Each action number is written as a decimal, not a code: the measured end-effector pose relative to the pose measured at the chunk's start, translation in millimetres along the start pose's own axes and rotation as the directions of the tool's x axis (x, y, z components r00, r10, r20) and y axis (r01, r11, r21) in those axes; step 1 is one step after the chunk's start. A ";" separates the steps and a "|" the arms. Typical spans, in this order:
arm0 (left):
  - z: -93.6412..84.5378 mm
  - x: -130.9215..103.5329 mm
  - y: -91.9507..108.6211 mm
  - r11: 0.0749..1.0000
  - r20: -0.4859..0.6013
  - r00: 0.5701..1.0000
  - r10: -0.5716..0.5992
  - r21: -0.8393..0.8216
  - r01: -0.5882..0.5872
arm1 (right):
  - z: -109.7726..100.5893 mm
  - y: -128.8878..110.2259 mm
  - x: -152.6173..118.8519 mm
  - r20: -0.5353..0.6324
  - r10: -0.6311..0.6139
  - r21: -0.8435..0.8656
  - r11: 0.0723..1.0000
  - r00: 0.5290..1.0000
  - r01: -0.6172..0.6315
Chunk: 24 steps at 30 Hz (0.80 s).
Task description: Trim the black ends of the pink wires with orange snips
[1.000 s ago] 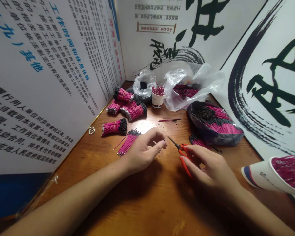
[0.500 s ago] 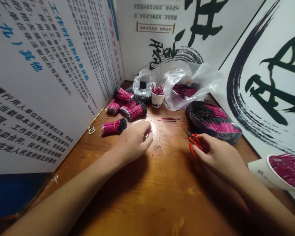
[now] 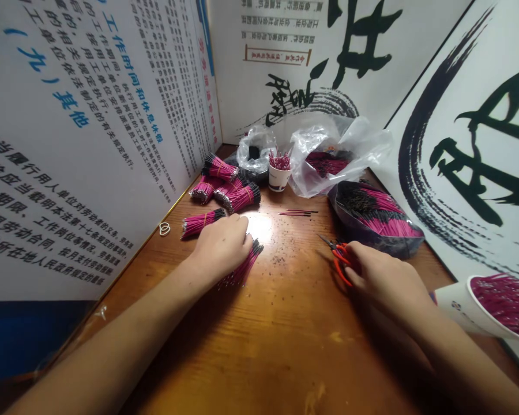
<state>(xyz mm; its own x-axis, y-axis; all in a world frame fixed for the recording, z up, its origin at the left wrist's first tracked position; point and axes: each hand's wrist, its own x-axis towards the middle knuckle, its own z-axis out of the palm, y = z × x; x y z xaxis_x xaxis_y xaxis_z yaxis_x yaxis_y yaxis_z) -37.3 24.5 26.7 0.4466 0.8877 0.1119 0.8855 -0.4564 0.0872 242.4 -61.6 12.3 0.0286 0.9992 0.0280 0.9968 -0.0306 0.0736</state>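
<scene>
My left hand (image 3: 221, 241) is closed in a fist around a bundle of magenta wires (image 3: 248, 266) with dark tips. The bundle shows below and to the right of my fingers; its grip point is hidden by the hand. In my right hand (image 3: 369, 268) I hold red-handled cutting pliers (image 3: 341, 259), with their pointed jaws aimed to the upper left. Close behind my left hand lies a tied bundle of magenta wires with black ends (image 3: 202, 223). Between the hands, a few loose wires (image 3: 297, 212) and scattered dark bits (image 3: 285, 253) lie on the wooden table (image 3: 281, 346).
Further tied wire bundles (image 3: 236, 195) are piled at the back left. Behind them stand a clear bag (image 3: 255, 144), a paper cup of wires (image 3: 279, 178) and a large plastic bag (image 3: 303, 173). A dark bag of wires (image 3: 378, 236) and a tilted cup (image 3: 462, 297) are at right.
My left hand has turned and moved slightly left and down, so the wire bundle under it now shows. My right hand with the pliers has hardly moved.
</scene>
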 end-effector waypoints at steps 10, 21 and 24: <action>4.7 -0.9 5.0 0.986 0.000 0.999 0.054 -0.157 -0.053 | 6.6 -3.1 -1.1 0.010 -0.007 0.050 0.999 1.000 0.007; -2.9 -10.4 27.7 0.810 -0.043 0.941 0.335 -0.498 -0.311 | -0.6 -14.2 -4.7 -0.124 -0.070 0.654 0.745 0.990 0.134; 3.7 -16.0 42.4 0.565 0.046 0.940 0.338 -0.809 -0.164 | -1.8 -27.2 -12.8 -0.106 -0.134 0.858 0.488 0.985 0.159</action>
<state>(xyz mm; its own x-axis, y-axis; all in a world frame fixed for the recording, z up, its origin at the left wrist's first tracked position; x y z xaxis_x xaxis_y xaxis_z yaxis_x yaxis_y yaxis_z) -6.4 -8.8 24.9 0.7250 0.6829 0.0892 0.3233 -0.4518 0.8315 214.7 -73.6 11.7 -0.1134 0.9858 0.1238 0.5544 0.1662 -0.8155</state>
